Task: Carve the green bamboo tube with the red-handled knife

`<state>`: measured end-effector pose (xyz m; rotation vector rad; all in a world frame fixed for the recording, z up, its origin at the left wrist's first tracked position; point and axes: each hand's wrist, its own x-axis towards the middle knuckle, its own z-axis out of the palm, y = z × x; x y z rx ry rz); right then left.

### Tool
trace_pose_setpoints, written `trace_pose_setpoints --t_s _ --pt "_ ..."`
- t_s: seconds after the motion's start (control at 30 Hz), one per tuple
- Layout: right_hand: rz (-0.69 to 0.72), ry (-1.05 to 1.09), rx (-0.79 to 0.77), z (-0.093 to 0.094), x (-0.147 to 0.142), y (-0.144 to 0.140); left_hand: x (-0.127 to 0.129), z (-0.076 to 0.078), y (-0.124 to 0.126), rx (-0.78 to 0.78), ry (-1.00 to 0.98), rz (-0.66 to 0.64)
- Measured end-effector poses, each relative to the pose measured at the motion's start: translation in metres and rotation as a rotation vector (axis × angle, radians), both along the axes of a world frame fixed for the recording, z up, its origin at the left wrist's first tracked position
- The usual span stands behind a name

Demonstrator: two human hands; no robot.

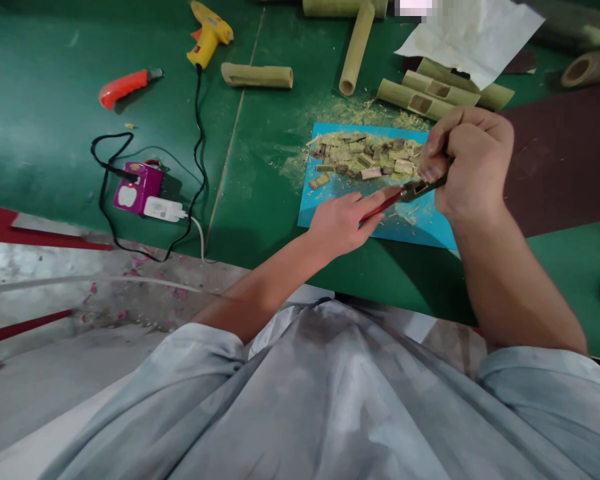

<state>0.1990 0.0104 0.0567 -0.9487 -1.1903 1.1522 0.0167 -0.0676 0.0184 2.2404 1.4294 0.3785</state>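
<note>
My left hand (344,223) is closed around the red handle of a slim hand tool (383,205), its index finger stretched along it. The tool's grey metal end meets a dark greenish bamboo piece (422,189) that seems to have a small rectangular opening. My right hand (473,163) is closed in a fist on that piece and hides most of it. Both hands are over a blue sheet (307,207). A heap of small bamboo chips (365,155) and shavings lies on the sheet, just beyond my hands.
Bamboo tubes with square cut-outs (415,101) lie beyond my right hand, near white paper (473,40). Other bamboo tubes (257,77) lie further left. A yellow glue gun (209,37), a red-handled cutter (125,88) and a purple power adapter (139,188) with cords occupy the left side.
</note>
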Motion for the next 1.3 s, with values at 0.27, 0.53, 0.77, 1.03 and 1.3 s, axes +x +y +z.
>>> trace_pose_setpoints --t_s 0.27,0.53,0.77,1.03,1.3 --pt "0.002 0.036 0.009 -0.003 0.003 0.003 0.002 -0.012 -0.003 0.125 0.099 -0.027" --pt "-0.004 0.022 0.023 -0.006 0.008 0.006 0.009 -0.011 -0.009 0.082 0.096 -0.002" --pt "-0.022 0.053 0.006 -0.009 0.007 0.007 -0.004 -0.014 -0.002 0.052 -0.354 0.108" --pt "-0.013 0.041 0.003 -0.008 0.006 0.007 0.013 0.008 0.005 -0.692 -1.119 0.457" --pt "-0.044 -0.047 0.039 -0.011 0.007 0.006 0.026 -0.003 0.004 -0.391 -1.107 0.559"
